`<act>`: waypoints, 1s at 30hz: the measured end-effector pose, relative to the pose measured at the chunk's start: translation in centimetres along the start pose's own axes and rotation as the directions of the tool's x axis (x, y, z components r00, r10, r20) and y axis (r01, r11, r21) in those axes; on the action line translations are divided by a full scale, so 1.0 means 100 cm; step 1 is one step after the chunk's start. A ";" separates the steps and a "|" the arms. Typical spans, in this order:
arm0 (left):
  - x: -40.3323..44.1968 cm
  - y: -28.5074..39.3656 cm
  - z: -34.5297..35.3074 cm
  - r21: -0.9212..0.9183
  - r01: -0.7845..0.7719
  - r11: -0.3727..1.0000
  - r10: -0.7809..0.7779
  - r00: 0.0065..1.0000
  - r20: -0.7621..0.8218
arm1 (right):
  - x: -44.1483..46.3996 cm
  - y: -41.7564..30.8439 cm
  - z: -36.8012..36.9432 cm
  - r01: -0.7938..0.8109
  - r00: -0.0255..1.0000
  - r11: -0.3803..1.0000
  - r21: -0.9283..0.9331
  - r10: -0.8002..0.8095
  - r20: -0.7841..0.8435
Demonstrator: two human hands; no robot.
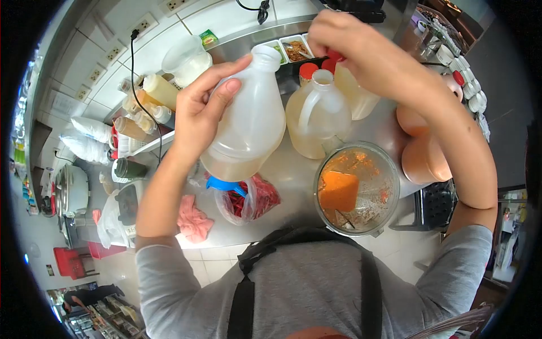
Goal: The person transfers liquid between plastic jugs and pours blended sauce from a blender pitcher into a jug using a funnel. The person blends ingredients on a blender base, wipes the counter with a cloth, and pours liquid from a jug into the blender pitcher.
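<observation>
My left hand [210,101] is wrapped around the upper side of a translucent plastic jug [248,121]. This jug has no cap on its mouth and some pale liquid low inside. Beside it stands a second uncapped jug [316,121] with a handle. My right hand [341,42] is closed over a red cap [336,55] at the top of a third jug [355,93], partly hidden by my forearm. More red caps [308,70] show next to it. Nearer my body is a clear round container [389,206] with orange sauce and residue inside.
A plastic bag of red chillies [262,198] with a blue utensil [226,185] lies left of the container, near a pink cloth [195,219]. Squeeze bottles [161,91] line the left wall. Orange-filled jugs [426,158] stand right; condiment trays [294,50] sit behind.
</observation>
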State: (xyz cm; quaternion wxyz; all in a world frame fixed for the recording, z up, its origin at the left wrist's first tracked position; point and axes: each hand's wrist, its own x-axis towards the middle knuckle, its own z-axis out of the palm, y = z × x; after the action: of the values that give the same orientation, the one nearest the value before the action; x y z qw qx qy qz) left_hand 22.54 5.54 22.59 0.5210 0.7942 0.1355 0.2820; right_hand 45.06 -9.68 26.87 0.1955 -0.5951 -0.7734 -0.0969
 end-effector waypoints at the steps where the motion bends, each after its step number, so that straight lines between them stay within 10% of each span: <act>1: 0.005 0.005 0.001 0.009 0.001 1.000 -0.001 1.000 0.007 | -0.003 -0.008 -0.021 -0.140 0.989 0.985 0.104 0.133 0.066; 6: 0.019 0.031 0.012 0.201 -0.012 0.980 -0.039 0.969 0.245 | -0.071 0.000 -0.007 -0.172 0.926 0.965 0.196 0.226 -0.302; 13: 0.027 0.037 0.024 0.319 -0.018 0.947 -0.102 0.930 0.354 | -0.193 -0.024 0.062 -0.452 0.616 0.419 0.788 0.785 -0.064; 30: 0.038 0.044 0.040 0.486 0.000 0.874 -0.215 0.897 0.387 | -0.335 -0.049 0.183 -0.658 0.239 0.150 0.738 0.971 0.016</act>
State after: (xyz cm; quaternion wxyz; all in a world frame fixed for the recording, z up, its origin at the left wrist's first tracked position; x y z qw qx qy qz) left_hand 27.65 2.60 26.55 0.3428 0.9303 0.1274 0.0285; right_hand 44.15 -33.56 -3.28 0.5750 -0.7794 -0.2017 0.1454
